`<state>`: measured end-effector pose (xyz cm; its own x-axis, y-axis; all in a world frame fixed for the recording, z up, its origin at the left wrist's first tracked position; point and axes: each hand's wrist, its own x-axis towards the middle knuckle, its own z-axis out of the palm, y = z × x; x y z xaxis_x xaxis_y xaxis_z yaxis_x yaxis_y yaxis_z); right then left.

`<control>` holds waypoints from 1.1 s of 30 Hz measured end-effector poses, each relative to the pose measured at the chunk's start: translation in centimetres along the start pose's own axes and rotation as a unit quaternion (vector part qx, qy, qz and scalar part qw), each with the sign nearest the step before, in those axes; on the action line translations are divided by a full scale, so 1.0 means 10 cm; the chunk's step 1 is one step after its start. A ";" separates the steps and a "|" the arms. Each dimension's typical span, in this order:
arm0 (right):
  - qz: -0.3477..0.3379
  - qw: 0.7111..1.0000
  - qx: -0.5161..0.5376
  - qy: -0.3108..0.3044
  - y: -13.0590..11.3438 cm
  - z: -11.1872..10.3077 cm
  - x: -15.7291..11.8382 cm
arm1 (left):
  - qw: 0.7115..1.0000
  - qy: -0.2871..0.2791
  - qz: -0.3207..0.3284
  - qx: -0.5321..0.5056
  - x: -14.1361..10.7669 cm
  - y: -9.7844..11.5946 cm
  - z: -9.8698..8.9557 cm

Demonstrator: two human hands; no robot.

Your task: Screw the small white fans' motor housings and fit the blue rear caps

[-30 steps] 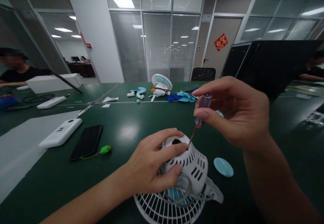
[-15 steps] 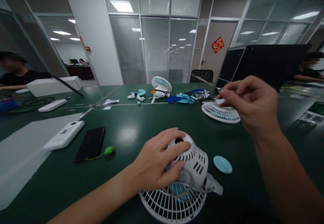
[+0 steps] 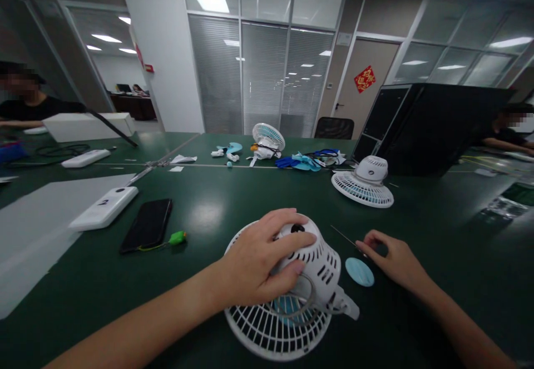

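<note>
A small white fan (image 3: 327,266) lies grille-down on the green table in front of me, its slotted motor housing facing up and pale blue blades showing through the grille. My left hand (image 3: 267,257) is wrapped over the housing from the left. To the right, low over the tabletop, my right hand (image 3: 387,255) pinches the end of a thin metal rod (image 3: 342,235), whose other end points up and left; the fingers hide what kind of tool it is. Just beside those fingertips rests a light blue oval disc (image 3: 359,272).
A second white fan (image 3: 362,182) lies farther back, before a big black case (image 3: 442,129). Another fan (image 3: 267,142), blue gloves (image 3: 298,161) and blue parts (image 3: 231,149) sit across the table. Leftward are a phone (image 3: 148,224) and a white device (image 3: 106,207). People sit at both sides.
My right hand has come down from in front of the far fan to the tabletop beside the blue disc, still pinching the rod. My left hand stays on the near fan.
</note>
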<state>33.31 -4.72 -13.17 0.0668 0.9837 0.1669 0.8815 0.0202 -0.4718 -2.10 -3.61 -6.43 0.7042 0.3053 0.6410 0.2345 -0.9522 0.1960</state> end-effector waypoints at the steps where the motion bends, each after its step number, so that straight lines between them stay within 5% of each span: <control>1: -0.006 1.000 0.002 -0.009 -0.02 -0.03 -0.03 | 1.000 0.001 0.000 0.002 0.00 0.00 0.00; 8: -0.116 0.987 -0.049 -0.100 0.01 -0.02 -0.31 | 0.999 0.008 -0.006 -0.039 -0.02 -0.03 0.04; 15: -0.175 0.983 -0.046 0.022 -0.13 -0.10 -0.24 | 0.991 0.049 -0.039 -0.116 -0.03 -0.04 0.10; 21: -0.219 0.973 -0.074 0.011 -0.45 -0.07 -0.15 | 0.992 0.037 -0.036 -0.113 -0.04 -0.03 0.09; 25: -0.160 0.985 -0.055 0.034 -0.22 0.07 -0.41 | 0.993 0.043 -0.023 -0.112 -0.04 -0.05 0.10; 29: -0.153 0.986 -0.054 -0.029 0.11 0.12 -0.71 | 0.991 0.052 -0.021 -0.121 -0.03 -0.07 0.11; 33: -0.152 0.988 -0.021 -0.024 0.12 0.02 -0.71 | 0.989 0.059 -0.030 -0.133 -0.03 -0.06 0.12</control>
<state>33.81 -11.65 -15.15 -0.2255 0.9408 0.2532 0.8757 0.3096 -0.3705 -1.64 -3.12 -7.59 0.6075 0.3726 0.7015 0.0782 -0.9069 0.4140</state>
